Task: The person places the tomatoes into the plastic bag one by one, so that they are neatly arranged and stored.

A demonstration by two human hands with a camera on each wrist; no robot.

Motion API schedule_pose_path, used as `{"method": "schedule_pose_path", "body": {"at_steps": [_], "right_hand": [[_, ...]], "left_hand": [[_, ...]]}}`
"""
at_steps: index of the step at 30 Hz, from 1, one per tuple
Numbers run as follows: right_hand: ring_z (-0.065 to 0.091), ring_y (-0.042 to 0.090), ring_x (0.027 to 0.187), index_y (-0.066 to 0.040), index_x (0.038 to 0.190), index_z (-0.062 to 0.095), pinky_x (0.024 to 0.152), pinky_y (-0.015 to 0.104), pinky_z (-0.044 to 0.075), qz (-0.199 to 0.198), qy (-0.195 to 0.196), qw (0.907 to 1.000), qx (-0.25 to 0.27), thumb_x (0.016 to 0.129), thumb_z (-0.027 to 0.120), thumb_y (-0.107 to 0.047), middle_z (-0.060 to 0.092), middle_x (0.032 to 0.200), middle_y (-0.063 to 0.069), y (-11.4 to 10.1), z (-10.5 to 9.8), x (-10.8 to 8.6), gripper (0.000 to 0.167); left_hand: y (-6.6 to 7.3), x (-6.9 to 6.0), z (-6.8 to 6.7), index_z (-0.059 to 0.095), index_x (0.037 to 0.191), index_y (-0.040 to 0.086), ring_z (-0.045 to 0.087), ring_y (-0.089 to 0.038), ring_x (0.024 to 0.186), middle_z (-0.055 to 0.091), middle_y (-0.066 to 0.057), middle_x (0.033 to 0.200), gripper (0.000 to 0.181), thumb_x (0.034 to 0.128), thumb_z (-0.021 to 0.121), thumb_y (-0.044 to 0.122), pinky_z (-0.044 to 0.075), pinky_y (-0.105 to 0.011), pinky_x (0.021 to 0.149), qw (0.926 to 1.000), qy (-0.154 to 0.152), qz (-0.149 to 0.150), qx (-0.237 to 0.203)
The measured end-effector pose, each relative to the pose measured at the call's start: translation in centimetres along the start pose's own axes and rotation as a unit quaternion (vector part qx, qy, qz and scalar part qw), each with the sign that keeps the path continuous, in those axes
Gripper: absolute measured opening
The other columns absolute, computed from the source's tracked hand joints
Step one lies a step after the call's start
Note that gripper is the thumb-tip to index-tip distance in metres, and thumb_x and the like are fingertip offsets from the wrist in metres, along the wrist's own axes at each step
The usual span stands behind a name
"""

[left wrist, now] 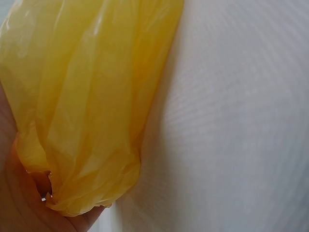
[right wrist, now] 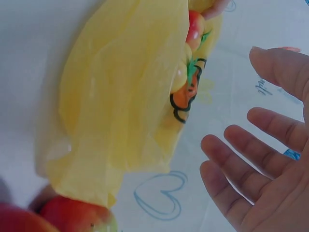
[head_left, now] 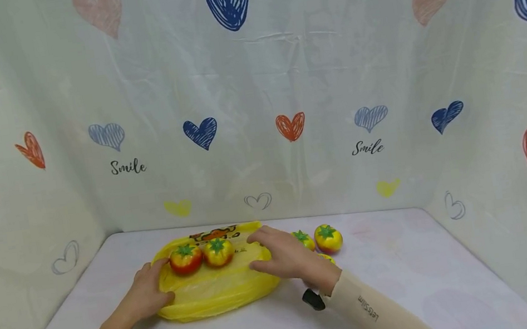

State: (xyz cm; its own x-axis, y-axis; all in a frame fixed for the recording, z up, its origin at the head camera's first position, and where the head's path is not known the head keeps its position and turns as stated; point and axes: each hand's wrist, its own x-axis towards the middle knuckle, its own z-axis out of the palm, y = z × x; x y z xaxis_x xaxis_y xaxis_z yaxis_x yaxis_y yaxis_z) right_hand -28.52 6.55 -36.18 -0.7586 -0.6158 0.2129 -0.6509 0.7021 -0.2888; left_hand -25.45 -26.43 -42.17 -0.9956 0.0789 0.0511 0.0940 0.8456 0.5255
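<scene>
A yellow plastic bag point(head_left: 215, 292) with a printed orange figure lies spread on the table. On its upper part sit a red tomato point(head_left: 186, 260) and a yellow-red tomato point(head_left: 218, 253), both with green leaf tops; whether they are inside its mouth is hard to tell. My left hand point(head_left: 145, 293) touches the bag's left side, thumb and fingers apart, with fingertips beside the red tomato. In the left wrist view, yellow film point(left wrist: 91, 106) hides much of that hand. My right hand point(right wrist: 270, 179) is held over the bag's right side, fingers spread and holding nothing.
Several more tomatoes, such as a yellow one point(head_left: 328, 238), stand to the right of the bag, partly behind my right hand. A white cloth covers the table point(head_left: 401, 280). Curtains point(head_left: 251, 76) printed with hearts enclose the back and sides.
</scene>
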Motion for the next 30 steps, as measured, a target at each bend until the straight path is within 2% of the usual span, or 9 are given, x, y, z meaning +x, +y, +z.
{"method": "schedule_pose_path", "body": {"at_steps": [10,17,23,30], "right_hand": [[0.055,0.014,0.11,-0.021,0.128,0.056,0.093,0.038,0.046,0.026,0.032,0.9991,-0.007,0.087,0.063,-0.046,0.054,0.126,-0.007,1.5,-1.2,-2.3,0.048],[0.053,0.016,0.113,-0.017,0.128,0.056,0.096,0.039,0.045,0.03,0.049,0.9983,0.007,0.087,0.065,-0.043,0.054,0.126,-0.004,3.1,-1.0,-4.0,0.049],[0.055,0.018,0.109,-0.019,0.125,0.056,0.092,0.037,0.048,0.039,0.061,0.9973,0.015,0.086,0.066,-0.043,0.055,0.124,-0.005,4.1,-0.9,-5.1,0.046],[0.056,0.022,0.107,-0.016,0.124,0.058,0.09,0.04,0.049,0.043,0.06,0.997,0.025,0.086,0.067,-0.041,0.057,0.123,0.002,4.9,-1.2,-6.1,0.047]], "left_hand": [[-0.4,0.1,0.2,0.036,0.137,-0.007,0.04,-0.044,0.108,0.041,-0.031,0.123,0.079,0.0693,0.072,0.012,0.039,-0.062,0.09,0.9999,0.008,0.011,0.005],[-0.5,0.2,0.4,0.035,0.138,-0.006,0.037,-0.046,0.112,0.038,-0.032,0.127,0.08,0.0695,0.072,0.012,0.038,-0.064,0.092,1.0,0.005,0.004,0.002],[-0.6,0.4,0.6,0.035,0.137,-0.006,0.039,-0.044,0.109,0.04,-0.031,0.124,0.079,0.0691,0.072,0.012,0.039,-0.063,0.091,1.0,0.009,0.002,0.003],[-0.6,0.5,0.6,0.035,0.137,-0.006,0.038,-0.045,0.111,0.039,-0.031,0.126,0.079,0.0693,0.072,0.012,0.038,-0.064,0.092,1.0,0.009,0.002,0.002]]}}
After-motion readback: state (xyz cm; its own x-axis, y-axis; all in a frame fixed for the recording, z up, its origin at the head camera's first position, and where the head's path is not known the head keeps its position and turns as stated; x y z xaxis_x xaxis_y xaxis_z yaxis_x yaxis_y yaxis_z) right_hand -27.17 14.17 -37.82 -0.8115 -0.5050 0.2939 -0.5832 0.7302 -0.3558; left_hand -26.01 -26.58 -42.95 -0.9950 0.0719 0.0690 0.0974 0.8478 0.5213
